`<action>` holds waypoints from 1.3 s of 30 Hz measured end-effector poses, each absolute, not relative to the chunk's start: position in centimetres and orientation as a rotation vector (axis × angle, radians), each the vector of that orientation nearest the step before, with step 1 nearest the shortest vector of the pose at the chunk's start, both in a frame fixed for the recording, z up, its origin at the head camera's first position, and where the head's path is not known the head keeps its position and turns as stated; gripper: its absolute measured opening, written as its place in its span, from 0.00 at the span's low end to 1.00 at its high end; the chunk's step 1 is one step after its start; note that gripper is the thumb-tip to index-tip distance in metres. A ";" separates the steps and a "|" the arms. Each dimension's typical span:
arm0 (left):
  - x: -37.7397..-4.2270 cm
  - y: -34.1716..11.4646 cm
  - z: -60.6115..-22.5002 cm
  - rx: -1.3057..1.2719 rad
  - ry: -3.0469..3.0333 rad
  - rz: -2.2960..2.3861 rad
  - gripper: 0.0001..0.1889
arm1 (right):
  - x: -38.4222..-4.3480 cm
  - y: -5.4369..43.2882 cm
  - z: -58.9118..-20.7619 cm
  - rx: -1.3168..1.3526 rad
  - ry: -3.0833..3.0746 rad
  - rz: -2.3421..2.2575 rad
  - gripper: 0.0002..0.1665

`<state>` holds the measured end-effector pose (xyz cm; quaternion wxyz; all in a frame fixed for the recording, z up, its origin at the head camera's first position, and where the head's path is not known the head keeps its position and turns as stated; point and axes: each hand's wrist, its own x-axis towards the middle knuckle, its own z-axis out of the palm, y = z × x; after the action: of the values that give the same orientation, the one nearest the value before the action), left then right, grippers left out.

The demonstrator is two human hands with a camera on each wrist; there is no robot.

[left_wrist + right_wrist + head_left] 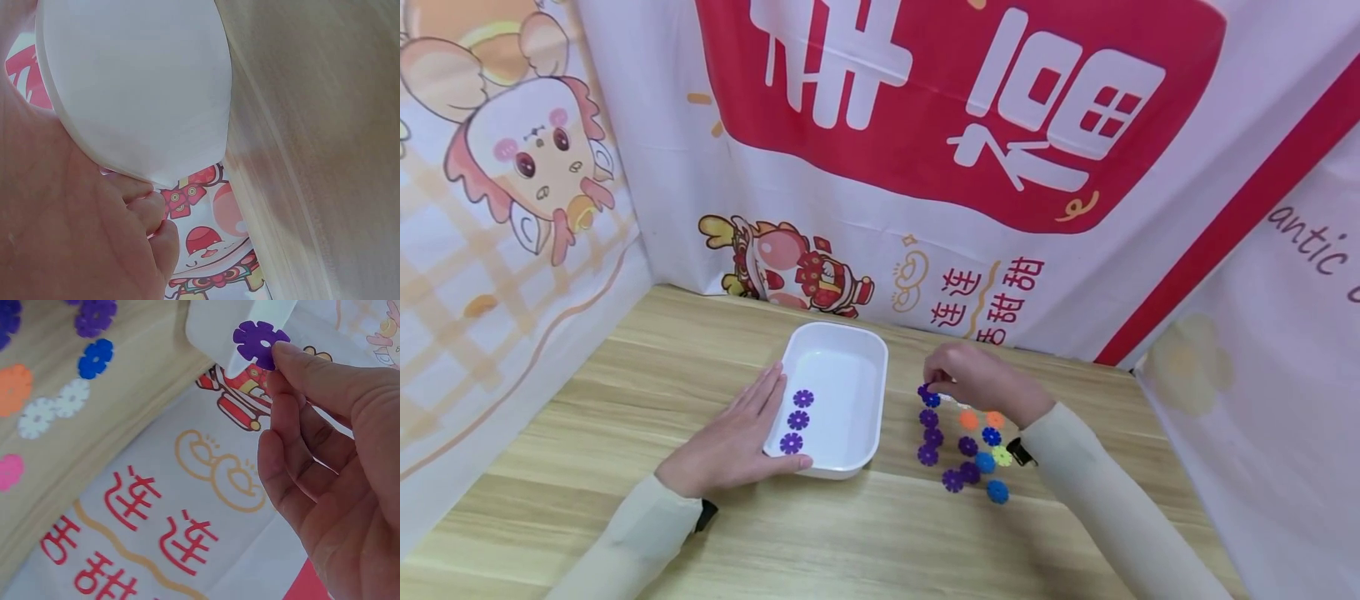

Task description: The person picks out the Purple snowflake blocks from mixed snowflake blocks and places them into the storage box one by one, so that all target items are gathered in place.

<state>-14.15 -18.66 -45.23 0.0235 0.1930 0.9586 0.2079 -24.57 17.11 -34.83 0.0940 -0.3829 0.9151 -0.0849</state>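
Note:
A white rectangular tray (848, 392) stands on the table, and three purple snowflake discs (798, 420) lie in a row along its left side. My left hand (733, 442) rests against the tray's left side, fingers extended along the wall and thumb at the near edge. To the right of the tray, my right hand (981, 379) pinches a purple snowflake disc (251, 342) between thumb and index finger. In the right wrist view this disc is held edge-up, clear of the table. Just below that hand lies a dark blue disc (931, 400).
Loose snowflake discs lie right of the tray: several purple ones (928, 455), orange ones (968, 420), blue ones (997, 492), a yellow-green one (1002, 455), white ones (37, 417) and a pink one (9, 472). Printed cloth (820, 183) hangs behind the wooden table (865, 542).

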 end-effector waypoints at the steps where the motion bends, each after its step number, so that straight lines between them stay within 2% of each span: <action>1: -14.1 -18.7 -45.2 0.596 2.966 0.642 0.68 | -24.7 16.8 -34.6 -1.131 2.714 -0.236 0.02; 11: -14.1 -18.8 -45.1 0.600 2.965 0.648 0.67 | -25.4 13.1 -32.6 -1.192 2.712 -0.190 0.05; 22: -14.0 -18.8 -45.2 0.597 2.967 0.652 0.68 | -25.8 8.5 -32.1 -1.308 2.690 -0.074 0.06; 39: -14.1 -18.7 -45.0 0.581 2.944 0.661 0.68 | -28.6 2.6 -32.2 -1.148 2.659 -0.085 0.06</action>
<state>-14.05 -18.69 -44.95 0.0345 0.1888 0.9575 0.2151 -28.57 2.61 -32.19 0.1219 -0.3932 0.9109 -0.0291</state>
